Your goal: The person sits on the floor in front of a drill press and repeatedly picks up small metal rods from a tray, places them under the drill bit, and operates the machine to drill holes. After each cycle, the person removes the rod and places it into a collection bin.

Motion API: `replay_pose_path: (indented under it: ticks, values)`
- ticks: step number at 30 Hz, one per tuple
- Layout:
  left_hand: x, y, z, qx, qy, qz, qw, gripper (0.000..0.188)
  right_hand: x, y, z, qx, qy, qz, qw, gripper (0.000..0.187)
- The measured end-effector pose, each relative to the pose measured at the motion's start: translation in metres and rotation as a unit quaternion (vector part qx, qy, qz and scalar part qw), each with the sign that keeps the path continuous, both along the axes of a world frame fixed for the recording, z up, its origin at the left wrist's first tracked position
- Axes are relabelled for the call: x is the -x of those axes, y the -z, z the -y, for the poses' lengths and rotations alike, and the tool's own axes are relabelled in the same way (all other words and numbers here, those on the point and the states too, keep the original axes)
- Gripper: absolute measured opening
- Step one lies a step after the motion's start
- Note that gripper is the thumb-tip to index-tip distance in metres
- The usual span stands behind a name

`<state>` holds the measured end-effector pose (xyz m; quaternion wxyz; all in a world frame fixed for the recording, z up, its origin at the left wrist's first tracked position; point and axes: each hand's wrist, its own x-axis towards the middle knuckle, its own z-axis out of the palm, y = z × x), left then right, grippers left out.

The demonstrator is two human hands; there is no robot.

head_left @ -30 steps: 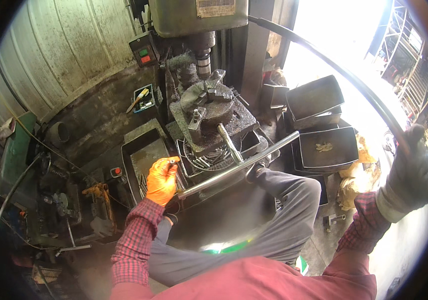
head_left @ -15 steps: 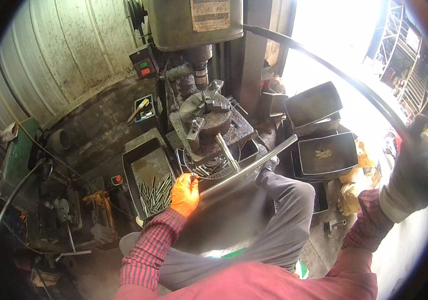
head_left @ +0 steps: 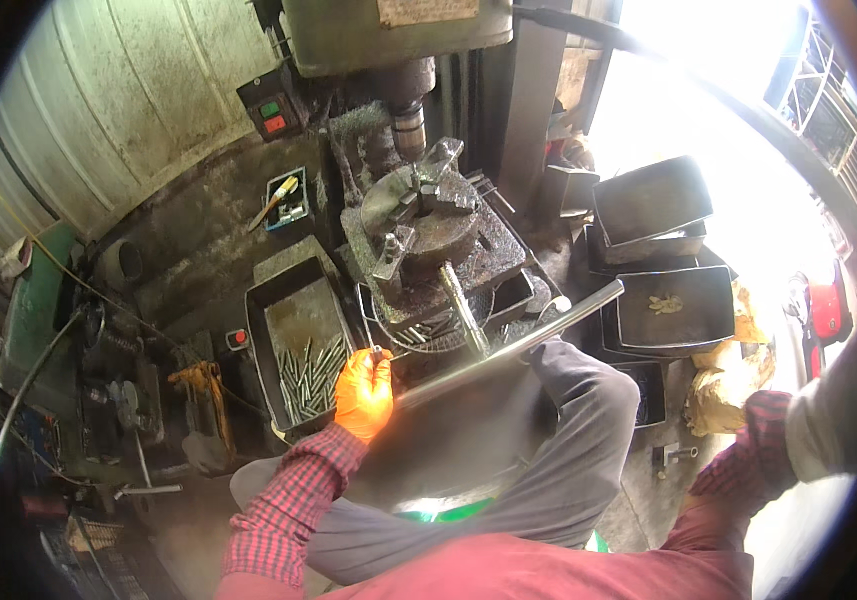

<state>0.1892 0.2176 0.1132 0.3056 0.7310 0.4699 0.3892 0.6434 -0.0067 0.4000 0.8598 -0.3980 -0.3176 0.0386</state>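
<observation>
In an orange glove, my left hand point(head_left: 363, 395) pinches a small dark metal piece point(head_left: 378, 353) between thumb and fingertips, beside a tray point(head_left: 298, 305) holding several short metal rods point(head_left: 310, 375). Right of that hand a long shiny bar point(head_left: 528, 342) slants across, meeting a rod point(head_left: 464, 310) that sticks out from the machine base. Behind stands a round chuck point(head_left: 426, 212) with jaws, under the drill press spindle point(head_left: 408, 125). My right hand point(head_left: 843, 400), in a grey glove, is closed on the long dark lever point(head_left: 738, 105) at the right rim; its fingers are mostly lost in shadow.
Dark bins point(head_left: 666, 305) are stacked at the right, near a crumpled yellowish bag point(head_left: 728, 390). A switch box point(head_left: 270, 108) with green and red buttons hangs at the wall. A small blue tray point(head_left: 288, 200) holds a brush. My legs straddle the space before the machine.
My right hand and the lever's end have shifted outward and down toward the right rim. The view has turned slightly; my left hand keeps the small piece near the tray.
</observation>
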Motion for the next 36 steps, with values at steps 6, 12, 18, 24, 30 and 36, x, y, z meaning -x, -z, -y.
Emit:
replay_pose_path:
  ticks: [6,12,18,24,30,36]
  values:
    - [0.001,-0.007,0.001,0.059,0.000,-0.037,0.998,0.018,0.072,0.128,-0.122,0.122,-0.184,-0.220,0.950,0.057]
    - [-0.043,0.052,0.007,0.143,-0.063,-0.029,0.987,0.032,0.141,0.130,-0.163,0.007,-0.441,-0.266,0.857,0.064]
    - [-0.056,0.101,0.017,0.035,-0.171,0.099,0.980,0.024,0.256,0.079,-0.150,0.365,-0.337,0.162,0.853,0.047]
    - [0.123,-0.005,-0.022,0.030,-0.190,0.346,0.918,0.017,0.283,0.222,-0.133,0.450,-0.382,0.221,0.777,0.094]
    - [0.064,-0.117,-0.094,0.004,-0.009,0.302,0.953,0.026,0.160,0.241,-0.123,0.324,-0.240,-0.133,0.905,0.066]
    - [-0.070,-0.139,-0.192,0.069,0.119,0.305,0.942,0.018,0.236,0.131,-0.119,0.340,-0.231,0.387,0.825,0.090]
